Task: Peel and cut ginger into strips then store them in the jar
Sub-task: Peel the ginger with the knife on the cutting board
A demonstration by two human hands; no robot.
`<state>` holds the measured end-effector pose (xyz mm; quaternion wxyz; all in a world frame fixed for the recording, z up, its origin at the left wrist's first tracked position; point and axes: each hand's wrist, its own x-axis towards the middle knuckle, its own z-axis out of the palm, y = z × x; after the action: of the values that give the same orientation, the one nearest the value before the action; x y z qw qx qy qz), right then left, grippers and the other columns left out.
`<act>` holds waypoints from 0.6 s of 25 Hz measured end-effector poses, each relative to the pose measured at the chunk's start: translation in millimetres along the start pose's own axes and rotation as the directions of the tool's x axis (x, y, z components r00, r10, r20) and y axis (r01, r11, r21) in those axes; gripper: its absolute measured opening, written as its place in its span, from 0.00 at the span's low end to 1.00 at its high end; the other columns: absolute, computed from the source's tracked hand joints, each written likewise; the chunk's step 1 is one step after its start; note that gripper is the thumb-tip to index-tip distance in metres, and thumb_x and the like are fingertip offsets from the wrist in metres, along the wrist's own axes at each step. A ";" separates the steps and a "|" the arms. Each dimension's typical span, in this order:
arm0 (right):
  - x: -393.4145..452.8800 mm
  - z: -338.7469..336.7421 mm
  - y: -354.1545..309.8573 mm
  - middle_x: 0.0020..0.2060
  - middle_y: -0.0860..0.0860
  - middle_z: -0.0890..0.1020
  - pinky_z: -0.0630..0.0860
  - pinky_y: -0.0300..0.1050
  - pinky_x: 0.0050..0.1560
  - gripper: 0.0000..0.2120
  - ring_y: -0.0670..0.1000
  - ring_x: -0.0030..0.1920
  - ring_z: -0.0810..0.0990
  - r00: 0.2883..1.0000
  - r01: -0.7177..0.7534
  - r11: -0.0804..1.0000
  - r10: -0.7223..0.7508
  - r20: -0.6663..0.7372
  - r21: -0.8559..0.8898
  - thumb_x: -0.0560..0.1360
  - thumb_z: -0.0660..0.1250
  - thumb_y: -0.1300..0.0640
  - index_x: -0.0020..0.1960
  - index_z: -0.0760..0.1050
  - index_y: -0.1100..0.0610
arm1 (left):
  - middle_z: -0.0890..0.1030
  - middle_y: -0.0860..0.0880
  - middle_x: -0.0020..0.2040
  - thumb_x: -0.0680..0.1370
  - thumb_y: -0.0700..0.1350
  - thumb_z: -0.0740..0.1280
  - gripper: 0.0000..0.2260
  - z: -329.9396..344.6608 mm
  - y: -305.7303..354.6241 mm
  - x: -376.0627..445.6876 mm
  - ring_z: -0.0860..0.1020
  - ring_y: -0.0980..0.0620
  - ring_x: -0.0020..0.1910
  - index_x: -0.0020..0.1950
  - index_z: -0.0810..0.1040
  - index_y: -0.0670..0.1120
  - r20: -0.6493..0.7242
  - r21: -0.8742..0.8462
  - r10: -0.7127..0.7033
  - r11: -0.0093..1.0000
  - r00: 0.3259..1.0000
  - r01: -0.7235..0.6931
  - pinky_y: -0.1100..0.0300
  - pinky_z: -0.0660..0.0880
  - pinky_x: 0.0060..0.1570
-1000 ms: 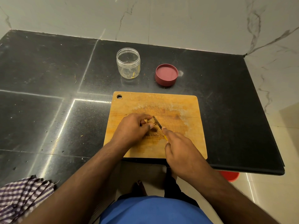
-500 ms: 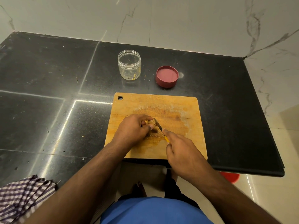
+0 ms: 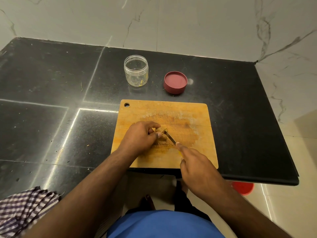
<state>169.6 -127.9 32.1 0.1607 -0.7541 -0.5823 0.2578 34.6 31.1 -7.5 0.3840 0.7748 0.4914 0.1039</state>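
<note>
- Since the earlier frames the knife [image 3: 170, 137] has shifted only slightly; its blade tip now lies at the far right end of the ginger [image 3: 161, 133], and both hands sit where they were
- The ginger lies on the cutting board [image 3: 193, 152], a little left of the board's middle, in a patch of brownish stains and scraps
- The left hand [image 3: 141, 137] has its grip curled round the ginger, forefinger arched over the top and thumb pressing the near side
- The right hand [image 3: 197, 166] has its grip closed on the knife, forefinger stretched along the spine; a bit of yellow handle shows under the fingers
- The blade slants from the right hand up and left to the ginger
- The jar [image 3: 136, 70] stands open on the black tabletop [image 3: 51, 83] beyond the board's far left corner, with a few yellowish bits at its bottom
- The lid [image 3: 175, 82] lies upside down to the right of the jar, apart from it
- A checked cloth [image 3: 22, 208] lies at the near left edge of the tabletop
- A red container [image 3: 243, 187] shows on the floor beneath the tabletop's near right edge
</note>
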 end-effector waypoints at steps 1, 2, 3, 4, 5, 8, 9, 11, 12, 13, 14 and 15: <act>-0.5 -2.6 2.2 0.64 0.48 0.73 0.74 0.40 0.55 0.24 0.45 0.56 0.75 1.000 -0.011 1.000 0.011 -0.013 -0.006 0.82 0.54 0.57 0.77 0.57 0.48 | 0.81 0.55 0.45 0.78 0.52 0.70 0.16 -0.5 0.1 -0.3 0.78 0.58 0.44 0.67 0.79 0.54 0.011 -0.003 -0.002 1.000 1.000 0.002 0.60 0.75 0.42; -0.2 -6.1 5.2 0.62 0.47 0.73 0.74 0.40 0.52 0.24 0.45 0.54 0.75 0.999 -0.029 0.999 0.029 -0.035 -0.019 0.82 0.54 0.57 0.77 0.57 0.48 | 0.81 0.55 0.45 0.79 0.52 0.70 0.16 -1.1 0.4 -0.9 0.78 0.58 0.44 0.67 0.79 0.54 0.020 -0.008 -0.002 1.000 1.000 0.003 0.60 0.74 0.42; 0.0 -10.9 9.1 0.58 0.46 0.73 0.74 0.39 0.48 0.24 0.44 0.50 0.75 0.996 -0.054 0.998 0.051 -0.078 -0.034 0.82 0.54 0.56 0.77 0.56 0.48 | 0.81 0.55 0.45 0.79 0.52 0.70 0.16 -1.4 0.8 -1.4 0.77 0.58 0.44 0.67 0.79 0.54 0.027 -0.015 -0.004 1.000 1.000 0.004 0.61 0.73 0.41; 0.0 -16.2 14.0 0.55 0.46 0.72 0.74 0.39 0.44 0.24 0.44 0.46 0.75 0.988 -0.076 0.996 0.069 -0.136 -0.042 0.82 0.54 0.56 0.77 0.56 0.48 | 0.80 0.55 0.45 0.79 0.51 0.70 0.16 -1.5 1.1 -1.7 0.78 0.58 0.44 0.67 0.78 0.54 0.032 -0.023 -0.006 1.000 0.999 0.007 0.61 0.72 0.40; -0.8 -20.8 18.8 0.54 0.45 0.72 0.74 0.39 0.42 0.24 0.44 0.43 0.74 0.979 -0.089 0.996 0.081 -0.186 -0.032 0.82 0.54 0.55 0.77 0.56 0.48 | 0.80 0.55 0.44 0.79 0.51 0.70 0.16 -1.7 1.6 -2.1 0.78 0.58 0.44 0.67 0.78 0.54 0.037 -0.028 -0.010 1.000 0.999 0.011 0.62 0.72 0.40; -3.7 -24.9 24.3 0.54 0.45 0.72 0.77 0.41 0.43 0.24 0.44 0.44 0.75 0.980 -0.093 0.995 0.099 -0.174 0.043 0.82 0.56 0.55 0.77 0.58 0.47 | 0.81 0.55 0.44 0.79 0.51 0.70 0.16 -2.2 2.6 -3.7 0.78 0.57 0.44 0.67 0.78 0.54 0.043 -0.035 -0.017 0.999 0.999 0.019 0.61 0.74 0.41; -4.3 -23.4 24.0 0.55 0.45 0.73 0.78 0.43 0.45 0.23 0.44 0.46 0.75 0.986 -0.087 0.995 0.093 -0.137 0.049 0.82 0.56 0.55 0.77 0.58 0.47 | 0.81 0.55 0.44 0.79 0.51 0.70 0.16 -2.3 2.7 -4.5 0.79 0.57 0.44 0.67 0.78 0.55 0.042 -0.035 -0.016 0.999 0.999 0.017 0.60 0.75 0.42; -4.3 -18.8 26.7 0.57 0.46 0.74 0.78 0.45 0.49 0.23 0.44 0.49 0.75 0.995 -0.064 0.997 0.067 -0.079 0.043 0.82 0.55 0.55 0.76 0.60 0.46 | 0.81 0.55 0.43 0.79 0.51 0.70 0.18 -1.9 3.9 -5.2 0.79 0.57 0.43 0.69 0.76 0.56 0.043 -0.031 -0.007 0.999 0.999 0.008 0.58 0.77 0.44; -3.6 -17.9 29.7 0.57 0.46 0.74 0.78 0.45 0.50 0.23 0.44 0.49 0.76 0.996 -0.060 0.997 0.063 -0.064 0.041 0.82 0.55 0.55 0.76 0.60 0.46 | 0.81 0.54 0.42 0.79 0.51 0.70 0.19 -1.8 4.8 -5.2 0.79 0.57 0.43 0.70 0.75 0.57 0.047 -0.028 -0.001 1.000 0.999 0.003 0.58 0.77 0.43; -3.1 -18.5 33.2 0.57 0.47 0.75 0.78 0.46 0.50 0.23 0.44 0.49 0.76 0.996 -0.070 0.997 0.073 -0.059 0.042 0.82 0.55 0.55 0.76 0.61 0.46 | 0.81 0.54 0.41 0.79 0.51 0.69 0.19 -1.8 5.6 -5.0 0.79 0.56 0.42 0.70 0.75 0.57 0.052 -0.022 0.003 1.000 0.999 -0.002 0.58 0.76 0.41; -2.3 -20.0 37.5 0.57 0.47 0.75 0.78 0.47 0.50 0.23 0.45 0.48 0.76 0.993 -0.097 0.994 0.099 -0.068 0.042 0.82 0.55 0.55 0.76 0.61 0.46 | 0.80 0.53 0.41 0.79 0.51 0.69 0.18 -1.8 5.9 -4.5 0.78 0.56 0.41 0.70 0.75 0.57 0.056 -0.016 0.004 1.000 0.998 -0.003 0.59 0.74 0.39; -1.4 -22.2 42.1 0.57 0.48 0.74 0.78 0.48 0.49 0.23 0.45 0.48 0.76 0.986 -0.135 0.990 0.139 -0.094 0.042 0.82 0.55 0.56 0.76 0.61 0.47 | 0.80 0.53 0.41 0.80 0.51 0.69 0.18 -2.2 6.2 -4.2 0.78 0.56 0.41 0.70 0.76 0.57 0.059 -0.013 0.003 1.000 0.998 -0.002 0.59 0.73 0.39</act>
<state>215.6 -139.3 27.7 0.1837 -0.8009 -0.5161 0.2418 35.5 27.3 -0.8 0.4032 0.7756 0.4782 0.0847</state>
